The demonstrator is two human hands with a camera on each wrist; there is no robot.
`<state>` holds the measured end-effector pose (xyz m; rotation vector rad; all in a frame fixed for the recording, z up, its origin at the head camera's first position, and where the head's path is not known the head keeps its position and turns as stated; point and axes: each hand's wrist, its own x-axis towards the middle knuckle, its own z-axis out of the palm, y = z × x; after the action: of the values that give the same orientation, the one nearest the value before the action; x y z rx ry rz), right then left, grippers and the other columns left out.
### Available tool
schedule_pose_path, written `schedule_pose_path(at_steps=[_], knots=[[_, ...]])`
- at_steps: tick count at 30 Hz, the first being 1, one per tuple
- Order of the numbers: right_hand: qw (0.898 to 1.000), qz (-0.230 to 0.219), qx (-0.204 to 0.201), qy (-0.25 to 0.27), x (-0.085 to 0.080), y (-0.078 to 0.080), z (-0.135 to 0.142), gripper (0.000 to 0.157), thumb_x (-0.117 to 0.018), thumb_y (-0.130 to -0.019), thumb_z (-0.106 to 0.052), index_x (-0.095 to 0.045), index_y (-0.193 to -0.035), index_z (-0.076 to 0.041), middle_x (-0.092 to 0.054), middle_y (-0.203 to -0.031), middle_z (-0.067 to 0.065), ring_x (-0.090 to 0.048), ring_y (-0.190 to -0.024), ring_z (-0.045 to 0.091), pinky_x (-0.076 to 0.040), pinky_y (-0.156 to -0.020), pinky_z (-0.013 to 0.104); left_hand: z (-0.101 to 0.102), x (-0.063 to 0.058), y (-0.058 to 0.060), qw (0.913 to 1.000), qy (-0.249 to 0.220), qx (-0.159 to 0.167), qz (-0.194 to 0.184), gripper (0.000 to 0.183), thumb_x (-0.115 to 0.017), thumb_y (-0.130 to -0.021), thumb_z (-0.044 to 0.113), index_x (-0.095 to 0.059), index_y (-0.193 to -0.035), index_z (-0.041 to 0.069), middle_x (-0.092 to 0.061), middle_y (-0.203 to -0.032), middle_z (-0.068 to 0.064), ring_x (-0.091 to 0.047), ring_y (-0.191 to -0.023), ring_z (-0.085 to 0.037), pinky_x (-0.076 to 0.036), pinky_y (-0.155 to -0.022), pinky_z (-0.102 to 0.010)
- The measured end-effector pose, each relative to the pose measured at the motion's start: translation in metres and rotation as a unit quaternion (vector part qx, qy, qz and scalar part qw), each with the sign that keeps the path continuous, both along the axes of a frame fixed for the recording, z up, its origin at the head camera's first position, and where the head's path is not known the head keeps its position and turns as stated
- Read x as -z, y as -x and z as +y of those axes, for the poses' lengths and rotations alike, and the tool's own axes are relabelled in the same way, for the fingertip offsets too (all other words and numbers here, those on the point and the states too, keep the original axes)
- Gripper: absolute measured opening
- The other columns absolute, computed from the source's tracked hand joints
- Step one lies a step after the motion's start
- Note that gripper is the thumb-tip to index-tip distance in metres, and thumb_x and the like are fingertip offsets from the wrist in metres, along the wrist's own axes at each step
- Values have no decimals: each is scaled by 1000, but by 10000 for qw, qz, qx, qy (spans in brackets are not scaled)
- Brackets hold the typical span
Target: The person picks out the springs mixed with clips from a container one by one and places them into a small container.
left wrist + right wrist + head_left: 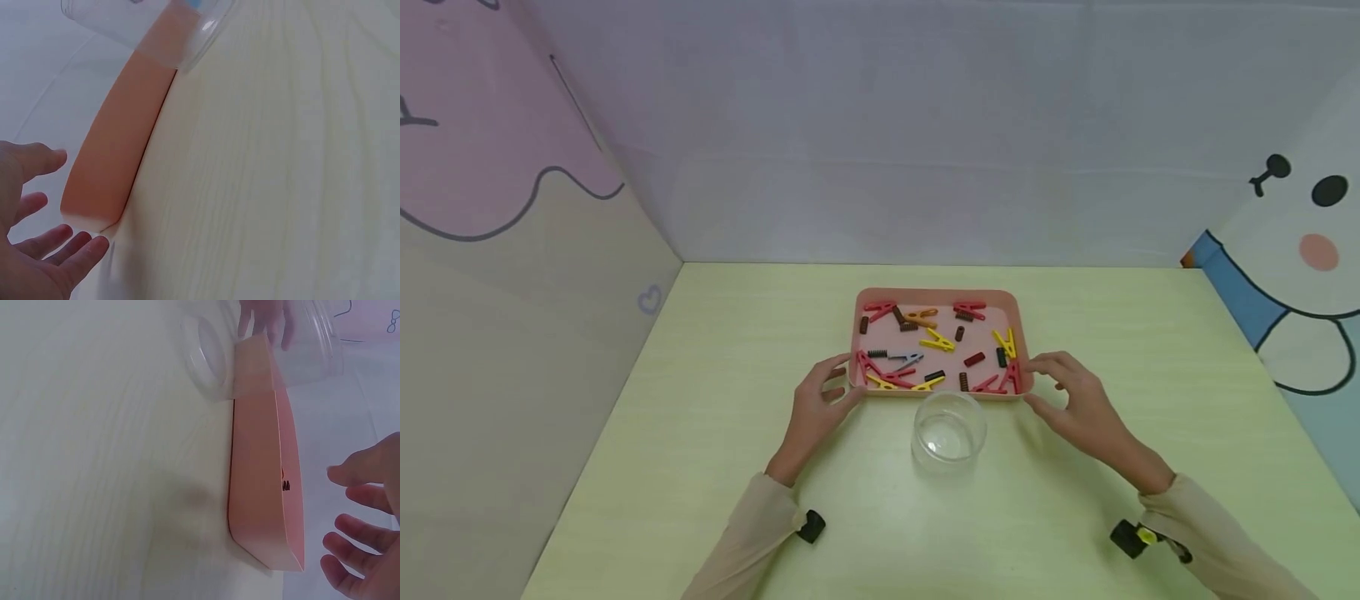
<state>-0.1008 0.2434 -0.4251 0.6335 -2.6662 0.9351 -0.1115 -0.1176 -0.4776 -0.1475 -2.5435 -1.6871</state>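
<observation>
A shallow pink tray (936,295) holds red, yellow, orange and grey clothespins (937,341), lying among dark coil springs (877,354) and small dark pieces. At its front left corner is my left hand (820,408), thumb and fingers spread around the corner. My right hand (1078,412) stands at the opposite front corner, fingers loosely bent. The right wrist view shows a gap between those fingers (356,531) and the tray wall (253,462). Whether the left fingers (84,259) touch the tray I cannot tell. Neither hand grips anything.
A clear round jar (949,450) stands just in front of the tray, between both hands. The pale wood-grain table (737,333) meets a light back wall (925,183). Printed cartoon panels (1285,333) flank it. Each sleeve (748,525) carries a small black device (811,527).
</observation>
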Motion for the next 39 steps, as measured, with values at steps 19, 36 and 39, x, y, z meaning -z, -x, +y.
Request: schedule_pose_path(at_steps=[19,36,39], knots=[[9995,-263,-141,-62,-1,20,-22,26,-76,-75,2,-68,-99,-2,-59,-99,10,-52,-78,25,-48,-59,34,6,5,10,9998,-148,-99,-75,49,-76,-81,21,-61,-125,6,-56,-126,-6,-56,-111,-23,-54,-81,-33],[9924,-978,-735,-96,2,42,-45,20,-74,-79,-1,-68,-97,-3,-60,-93,12,-56,-80,27,-53,-64,42,5,7,11,9986,-279,-299,-333,51,-79,-78,25,-63,-124,10,-59,-123,-5,-57,-110,-22,-53,-83,-33],[9909,-1120,-735,-113,3,45,-48,17,-72,-80,-2,-68,-96,-3,-61,-94,12,-54,-81,27,-52,-64,42,6,7,12,9986,-259,-302,-358,50,-78,-78,26,-63,-123,9,-59,-123,-5,-57,-110,-22,-53,-83,-33]])
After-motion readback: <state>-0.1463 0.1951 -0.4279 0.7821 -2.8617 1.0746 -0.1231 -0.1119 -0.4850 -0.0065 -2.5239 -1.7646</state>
